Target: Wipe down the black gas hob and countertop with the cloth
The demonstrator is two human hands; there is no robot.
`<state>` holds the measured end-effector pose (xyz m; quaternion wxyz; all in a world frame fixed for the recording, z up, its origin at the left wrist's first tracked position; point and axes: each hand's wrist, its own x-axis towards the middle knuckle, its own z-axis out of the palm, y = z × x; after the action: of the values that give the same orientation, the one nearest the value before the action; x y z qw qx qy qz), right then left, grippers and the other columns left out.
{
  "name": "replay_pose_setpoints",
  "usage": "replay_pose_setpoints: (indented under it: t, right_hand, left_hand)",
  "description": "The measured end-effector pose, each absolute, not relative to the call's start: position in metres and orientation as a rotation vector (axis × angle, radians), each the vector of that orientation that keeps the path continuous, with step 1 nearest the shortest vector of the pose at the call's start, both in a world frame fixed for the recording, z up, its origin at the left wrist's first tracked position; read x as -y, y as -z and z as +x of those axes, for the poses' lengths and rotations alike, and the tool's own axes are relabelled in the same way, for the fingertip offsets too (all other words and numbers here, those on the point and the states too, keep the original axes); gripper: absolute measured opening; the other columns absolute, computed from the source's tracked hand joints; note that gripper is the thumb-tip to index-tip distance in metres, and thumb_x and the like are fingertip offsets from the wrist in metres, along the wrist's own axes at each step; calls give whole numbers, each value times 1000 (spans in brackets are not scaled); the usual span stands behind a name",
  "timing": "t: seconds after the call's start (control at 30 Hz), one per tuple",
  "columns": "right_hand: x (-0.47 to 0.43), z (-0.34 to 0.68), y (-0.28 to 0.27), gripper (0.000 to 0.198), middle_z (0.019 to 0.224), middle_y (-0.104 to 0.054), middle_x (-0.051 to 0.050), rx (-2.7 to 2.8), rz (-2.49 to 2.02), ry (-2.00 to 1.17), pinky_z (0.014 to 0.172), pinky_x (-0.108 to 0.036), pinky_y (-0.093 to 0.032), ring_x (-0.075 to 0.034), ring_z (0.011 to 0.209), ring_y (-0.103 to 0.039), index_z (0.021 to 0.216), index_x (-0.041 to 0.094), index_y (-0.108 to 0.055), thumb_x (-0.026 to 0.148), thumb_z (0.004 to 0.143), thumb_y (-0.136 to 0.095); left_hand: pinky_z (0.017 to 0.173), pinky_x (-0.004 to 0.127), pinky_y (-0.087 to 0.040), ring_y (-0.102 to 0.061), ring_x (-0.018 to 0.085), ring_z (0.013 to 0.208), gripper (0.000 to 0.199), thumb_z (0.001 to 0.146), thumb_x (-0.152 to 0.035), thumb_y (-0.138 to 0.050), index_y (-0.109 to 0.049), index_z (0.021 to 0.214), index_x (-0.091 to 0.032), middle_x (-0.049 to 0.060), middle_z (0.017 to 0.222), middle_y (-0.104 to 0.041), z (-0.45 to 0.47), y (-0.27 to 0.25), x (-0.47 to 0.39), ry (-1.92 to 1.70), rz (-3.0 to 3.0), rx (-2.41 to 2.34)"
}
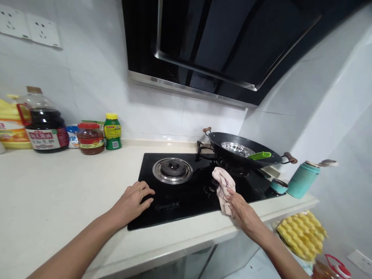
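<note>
My right hand (pixel 240 207) grips a crumpled pale pink cloth (pixel 223 182), which lies over the front of the black glass gas cooktop (pixel 186 203), right of its middle. The cloth covers part of a control knob (pixel 210 189). At the cooktop's left edge rests my left hand (pixel 136 201), fingers spread and holding nothing. Beyond it is the bare left burner (pixel 173 169) with its metal ring. On the right burner sits a black wok (pixel 215 141) with wooden handles; a shiny perforated metal piece (pixel 234 148) and a bright green handle (pixel 260 155) show inside it.
A dark range hood (pixel 203 46) hangs low above. A soy sauce jug (pixel 45 128), a red-lidded jar (pixel 90 139) and a green bottle (pixel 112 131) stand at the back left. Right of the cooktop are a teal canister (pixel 302 181) and small teal cup (pixel 279 186); yellow egg trays (pixel 302 234) sit below.
</note>
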<state>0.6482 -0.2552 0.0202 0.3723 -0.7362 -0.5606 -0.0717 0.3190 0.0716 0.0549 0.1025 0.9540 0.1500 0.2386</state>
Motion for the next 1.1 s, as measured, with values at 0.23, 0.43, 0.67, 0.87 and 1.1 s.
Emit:
replay_pose_setpoints:
  t: [0.23, 0.43, 0.67, 0.87, 1.1]
  right_hand:
    - [290, 620, -52, 19, 108, -64, -8, 1591, -2028, 275, 103, -48, -49, -28, 122, -57, 99, 26, -61, 36, 101, -45]
    - [256, 628, -53, 53, 124, -52, -14, 1288, -2209, 572, 91, -48, -50, -30, 108, -56, 137, 25, -55, 47, 89, -61]
    - [227, 613, -46, 28, 119, -59, -13, 1195, -2383, 698, 88, -47, -44, -31, 101, -51, 107, 23, -68, 41, 89, -59]
    - [206, 554, -50, 21, 107, -60, -7, 1524, -2104, 375, 89, -40, -41, -25, 99, -51, 103, 23, -58, 29, 83, -64]
    - [132, 531, -83, 33, 110, -57, -1, 2004, -1745, -64, 93, -33, -42, -19, 104, -50, 109, 26, -54, 16, 79, -62]
  left_hand:
    - [88, 40, -46, -61, 26, 103, 29, 96, -35, -51, -73, 111, -22, 7, 108, -67, 319, -53, -71, -709, 2820, -439]
    - [88, 40, -46, -61, 26, 103, 28, 95, -34, -52, -73, 110, -23, 7, 108, -67, 318, -50, -72, -731, 2823, -445]
    - [87, 39, -47, -62, 25, 103, 25, 95, -31, -53, -73, 110, -24, 6, 109, -68, 319, -47, -73, -766, 2846, -433]
    - [84, 39, -46, -62, 25, 101, 24, 96, -26, -51, -73, 107, -23, 6, 105, -67, 321, -45, -68, -802, 2871, -458]
    - [86, 40, -47, -62, 25, 103, 21, 94, -25, -56, -72, 107, -24, 6, 107, -68, 318, -47, -66, -782, 2841, -488]
